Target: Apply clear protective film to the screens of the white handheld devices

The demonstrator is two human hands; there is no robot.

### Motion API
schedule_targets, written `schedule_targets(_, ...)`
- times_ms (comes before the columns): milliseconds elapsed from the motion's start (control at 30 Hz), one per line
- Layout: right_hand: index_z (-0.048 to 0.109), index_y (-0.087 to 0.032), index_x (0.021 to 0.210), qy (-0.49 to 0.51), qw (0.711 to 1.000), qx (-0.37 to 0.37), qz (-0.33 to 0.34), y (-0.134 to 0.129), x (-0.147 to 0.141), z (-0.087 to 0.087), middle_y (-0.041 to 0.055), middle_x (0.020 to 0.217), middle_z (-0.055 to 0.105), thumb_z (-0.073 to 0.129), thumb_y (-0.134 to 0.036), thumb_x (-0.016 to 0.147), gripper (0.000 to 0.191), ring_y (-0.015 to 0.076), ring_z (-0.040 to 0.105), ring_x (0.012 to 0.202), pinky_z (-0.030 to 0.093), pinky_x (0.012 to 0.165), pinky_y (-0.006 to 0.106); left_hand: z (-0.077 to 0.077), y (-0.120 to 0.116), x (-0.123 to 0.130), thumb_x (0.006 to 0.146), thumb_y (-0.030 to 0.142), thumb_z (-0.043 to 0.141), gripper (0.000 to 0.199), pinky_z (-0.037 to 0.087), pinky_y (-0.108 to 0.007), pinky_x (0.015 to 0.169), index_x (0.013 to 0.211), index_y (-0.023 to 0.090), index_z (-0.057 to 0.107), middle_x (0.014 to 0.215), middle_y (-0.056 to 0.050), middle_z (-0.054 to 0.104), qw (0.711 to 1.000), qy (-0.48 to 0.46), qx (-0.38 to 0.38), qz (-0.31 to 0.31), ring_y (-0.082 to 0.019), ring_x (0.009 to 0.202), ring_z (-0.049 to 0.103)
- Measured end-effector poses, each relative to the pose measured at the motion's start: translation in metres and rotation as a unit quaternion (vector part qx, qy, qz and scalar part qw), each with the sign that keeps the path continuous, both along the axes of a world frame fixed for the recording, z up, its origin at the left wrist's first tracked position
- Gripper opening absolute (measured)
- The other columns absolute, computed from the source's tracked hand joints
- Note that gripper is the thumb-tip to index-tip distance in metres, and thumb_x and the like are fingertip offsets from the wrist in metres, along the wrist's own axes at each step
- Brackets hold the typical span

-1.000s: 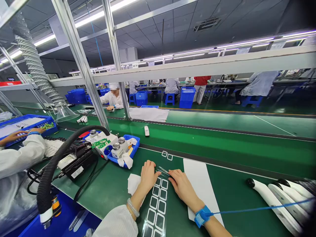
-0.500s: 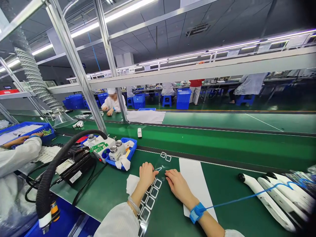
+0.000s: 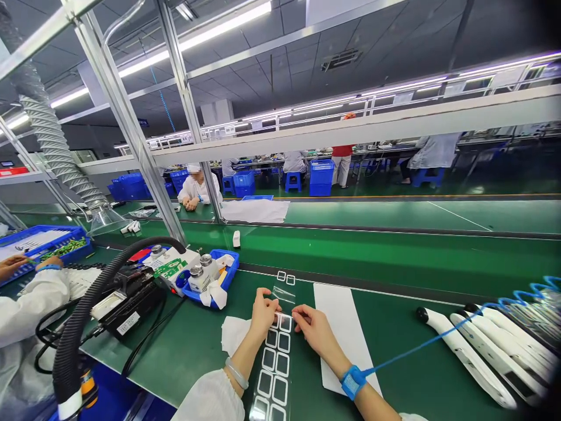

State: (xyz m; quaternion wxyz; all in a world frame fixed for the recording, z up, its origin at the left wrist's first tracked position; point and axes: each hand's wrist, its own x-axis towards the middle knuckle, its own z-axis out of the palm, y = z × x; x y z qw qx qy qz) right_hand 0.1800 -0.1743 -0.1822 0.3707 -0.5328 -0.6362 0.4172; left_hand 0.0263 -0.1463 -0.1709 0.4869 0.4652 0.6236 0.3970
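A clear sheet with white rounded-square frames (image 3: 267, 383) in two columns stretches over the bench in front of me. My left hand (image 3: 264, 313) pinches its far left edge between thumb and fingers. On the far right edge, my right hand (image 3: 312, 327) is closed in a pinch, a blue strap (image 3: 353, 382) round its wrist. Clear film (image 3: 284, 294) glints just beyond the fingertips. Two loose white frames (image 3: 290, 280) lie farther off, near the bench's far edge. White paper (image 3: 234, 335) sits left of my left hand, and a long white sheet (image 3: 335, 304) lies under my right forearm.
A blue tray (image 3: 234, 269) with metal-capped bottles stands left, beside a black machine (image 3: 127, 304) and a thick black hose (image 3: 72, 327). White curved housings (image 3: 464, 356) lie at right, crossed by the strap's blue cord (image 3: 416, 344). A co-worker's sleeve (image 3: 41, 292) is far left.
The framed sheet has shifted right and straightened between my hands. My right fingers have curled into a pinch at its edge. The view has turned slightly.
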Motion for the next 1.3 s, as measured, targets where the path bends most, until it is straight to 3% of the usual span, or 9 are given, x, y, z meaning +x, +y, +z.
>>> schedule_targets(200,0.058,-0.012,0.080,0.041,0.997,-0.059,-0.011,0.001,-0.003,-0.004,0.0052,0.070,0.060,0.044,-0.042,0.077,0.033,0.0124,0.057,0.059,0.043,0.053,0.022,-0.014,-0.006,0.011,0.081,0.030,0.048,0.026,0.049,-0.019,0.050,0.102,0.023,0.034,0.064,0.006,0.053,0.996,-0.066,0.039,0.049,-0.008,0.051,0.055)
schedule_targets(367,0.058,-0.012,0.080,0.039,0.995,-0.094,-0.006,0.003,-0.001,-0.002,0.0042,0.065,0.057,0.045,-0.041,0.074,0.033,0.0120,0.053,0.056,0.044,0.054,0.023,-0.020,-0.011,0.014,0.080,0.033,0.051,0.028,0.049,-0.018,0.051,0.101,0.023,0.036,0.063,0.006,0.054,0.992,-0.091,0.058,0.070,-0.008,0.050,0.055)
schedule_targets(600,0.055,-0.014,0.072,-0.034,0.998,-0.048,-0.006,0.000,0.001,0.007,0.0036,0.068,0.055,0.047,-0.030,0.077,0.019,0.0115,0.046,0.063,0.034,0.060,0.023,-0.018,-0.014,0.017,0.079,0.028,0.049,0.026,0.052,-0.022,0.051,0.100,0.023,0.036,0.064,0.006,0.056,0.991,-0.093,0.060,0.076,-0.009,0.051,0.057)
schedule_targets(833,0.050,-0.017,0.081,-0.055,0.995,0.078,-0.005,-0.046,0.018,0.050,0.0042,0.083,0.054,0.036,-0.037,0.093,0.027,0.0116,0.046,0.073,0.035,0.065,0.023,-0.019,-0.008,0.013,0.081,0.029,0.049,0.024,0.050,-0.022,0.053,0.101,0.021,0.037,0.068,0.004,0.058,0.995,-0.044,0.058,0.069,-0.010,0.055,0.060)
schedule_targets(967,0.050,-0.018,0.078,-0.026,0.998,0.057,-0.003,-0.082,0.043,0.064,0.0042,0.079,0.053,0.039,-0.045,0.093,0.033,0.0109,0.043,0.068,0.034,0.057,0.022,-0.010,-0.013,0.004,0.076,0.025,0.056,0.020,0.052,-0.022,0.065,0.094,0.016,0.050,0.075,-0.002,0.063,0.995,0.024,0.076,0.053,-0.009,0.064,0.061)
schedule_targets(1133,0.047,-0.018,0.073,0.015,0.999,-0.006,0.044,-0.117,0.053,0.050,0.0035,0.073,0.049,0.038,-0.053,0.091,0.041,0.0110,0.040,0.067,0.034,0.058,0.021,0.013,-0.033,-0.021,0.073,0.021,0.061,0.020,0.048,-0.025,0.087,0.092,0.015,0.061,0.099,-0.007,0.062,0.982,0.115,0.126,0.081,-0.012,0.091,0.060)
schedule_targets(1300,0.044,-0.017,0.073,0.031,0.988,-0.115,0.099,-0.146,0.047,0.029,0.0020,0.075,0.042,0.037,-0.059,0.090,0.045,0.0105,0.037,0.068,0.034,0.060,0.020,0.026,-0.068,-0.059,0.077,0.027,0.057,0.021,0.047,-0.028,0.092,0.095,0.018,0.063,0.105,-0.006,0.062,0.970,0.156,0.148,0.113,-0.013,0.100,0.058)
